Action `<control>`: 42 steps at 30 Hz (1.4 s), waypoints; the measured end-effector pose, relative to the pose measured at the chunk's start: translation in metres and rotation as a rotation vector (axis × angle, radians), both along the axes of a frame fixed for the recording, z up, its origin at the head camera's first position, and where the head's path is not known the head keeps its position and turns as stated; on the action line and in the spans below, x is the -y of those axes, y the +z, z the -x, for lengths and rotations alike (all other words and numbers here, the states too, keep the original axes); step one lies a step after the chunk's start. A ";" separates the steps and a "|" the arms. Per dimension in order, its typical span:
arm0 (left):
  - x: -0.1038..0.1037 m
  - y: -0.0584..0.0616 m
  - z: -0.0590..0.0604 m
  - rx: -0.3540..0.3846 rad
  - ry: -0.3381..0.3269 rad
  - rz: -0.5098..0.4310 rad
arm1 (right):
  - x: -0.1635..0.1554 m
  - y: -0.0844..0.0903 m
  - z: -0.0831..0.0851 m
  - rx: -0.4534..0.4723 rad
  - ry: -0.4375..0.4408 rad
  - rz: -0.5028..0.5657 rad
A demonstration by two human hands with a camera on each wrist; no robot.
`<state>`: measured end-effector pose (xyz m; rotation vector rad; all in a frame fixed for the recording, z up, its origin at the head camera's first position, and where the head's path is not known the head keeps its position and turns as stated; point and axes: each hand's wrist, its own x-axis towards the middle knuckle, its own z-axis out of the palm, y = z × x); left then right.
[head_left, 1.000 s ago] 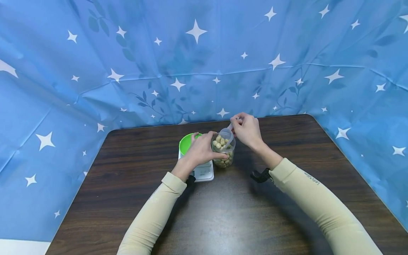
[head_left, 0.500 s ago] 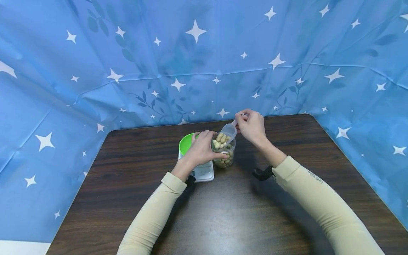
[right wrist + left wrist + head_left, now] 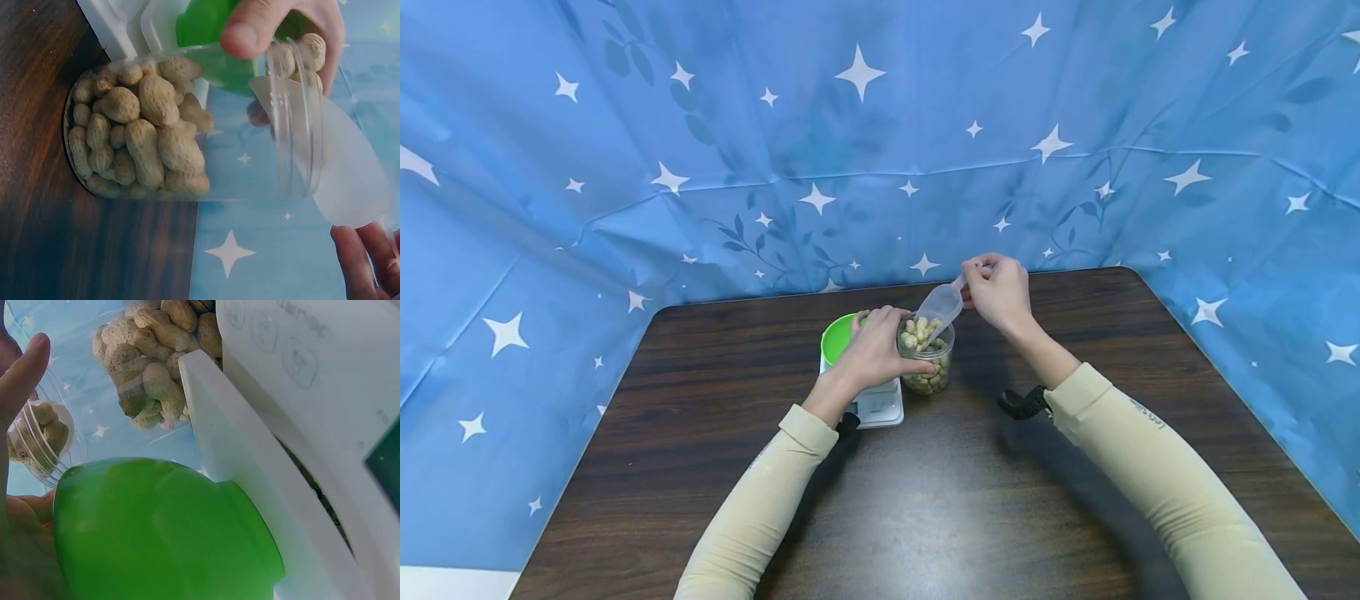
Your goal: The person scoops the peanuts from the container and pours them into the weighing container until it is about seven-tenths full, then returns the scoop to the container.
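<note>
A clear plastic jar (image 3: 926, 360) full of peanuts in their shells stands on the dark wooden table (image 3: 925, 500), and my left hand (image 3: 895, 337) grips it round its upper part. My right hand (image 3: 977, 275) pinches the handle of a clear plastic scoop (image 3: 942, 304), which slants down with its front edge at the jar's mouth. In the right wrist view the jar (image 3: 144, 137) and the scoop (image 3: 344, 169) show close up, with the left thumb (image 3: 250, 28) on the rim. Whether the scoop holds peanuts is unclear.
A green bowl (image 3: 837, 336) sits on a white kitchen scale (image 3: 880, 406) just left of the jar; both bowl (image 3: 156, 531) and scale (image 3: 300, 412) fill the left wrist view. A blue starred cloth (image 3: 880, 150) hangs behind and beside the table.
My right hand has risen and moved right and back, drawing the scoop up out of the peanuts to the jar's rim. The left hand and the jar have stayed put.
</note>
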<state>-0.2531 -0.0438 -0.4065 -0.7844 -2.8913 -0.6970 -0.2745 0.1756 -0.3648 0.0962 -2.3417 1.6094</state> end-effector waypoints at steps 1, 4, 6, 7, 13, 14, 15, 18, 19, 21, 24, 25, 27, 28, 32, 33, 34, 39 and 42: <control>0.000 0.000 0.000 -0.001 0.000 0.000 | 0.001 0.000 0.000 0.002 0.005 0.002; 0.000 0.000 0.000 -0.006 -0.001 0.002 | 0.005 -0.002 -0.002 0.002 0.020 0.010; 0.000 0.000 0.000 -0.009 -0.001 0.003 | 0.008 -0.005 -0.003 0.000 0.030 0.004; 0.000 -0.001 0.000 -0.010 -0.001 0.002 | 0.009 -0.005 -0.004 0.002 0.034 0.002; 0.000 -0.001 0.000 -0.011 0.000 0.002 | 0.012 -0.009 -0.006 0.028 0.051 0.002; 0.000 -0.001 0.000 -0.010 0.001 0.004 | 0.012 -0.010 -0.006 0.029 0.048 0.008; 0.000 -0.001 0.000 -0.010 0.001 0.006 | 0.011 -0.010 -0.005 0.032 0.045 0.016; -0.001 0.000 0.000 -0.010 0.004 0.012 | 0.007 -0.009 -0.002 0.038 0.032 0.044; -0.001 0.000 0.000 -0.011 0.005 0.011 | 0.005 -0.008 -0.001 0.040 0.028 0.051; 0.000 0.000 0.000 -0.013 0.007 0.011 | 0.003 -0.006 0.000 0.053 0.025 0.068; 0.000 -0.001 0.000 -0.014 0.008 0.009 | 0.000 -0.004 0.002 0.076 0.019 0.093; 0.000 0.000 0.000 -0.013 0.008 0.011 | 0.000 -0.004 0.002 0.083 0.018 0.105; 0.000 0.000 0.000 -0.009 0.008 0.015 | -0.001 -0.004 0.003 0.090 0.010 0.125; -0.001 0.000 -0.001 -0.008 0.007 0.017 | -0.002 -0.003 0.003 0.092 0.007 0.137; -0.001 0.001 -0.001 -0.008 0.006 0.020 | -0.004 -0.004 0.005 0.098 -0.014 0.179; -0.001 0.001 -0.001 -0.009 0.005 0.018 | -0.004 -0.004 0.005 0.102 -0.018 0.184; -0.001 0.001 -0.001 -0.011 0.004 0.016 | -0.005 -0.005 0.006 0.108 -0.022 0.195; -0.001 0.002 -0.002 -0.012 0.004 0.015 | -0.006 -0.008 0.007 0.129 -0.030 0.235; -0.001 0.002 -0.002 -0.011 0.005 0.019 | -0.004 -0.009 0.007 0.131 -0.024 0.259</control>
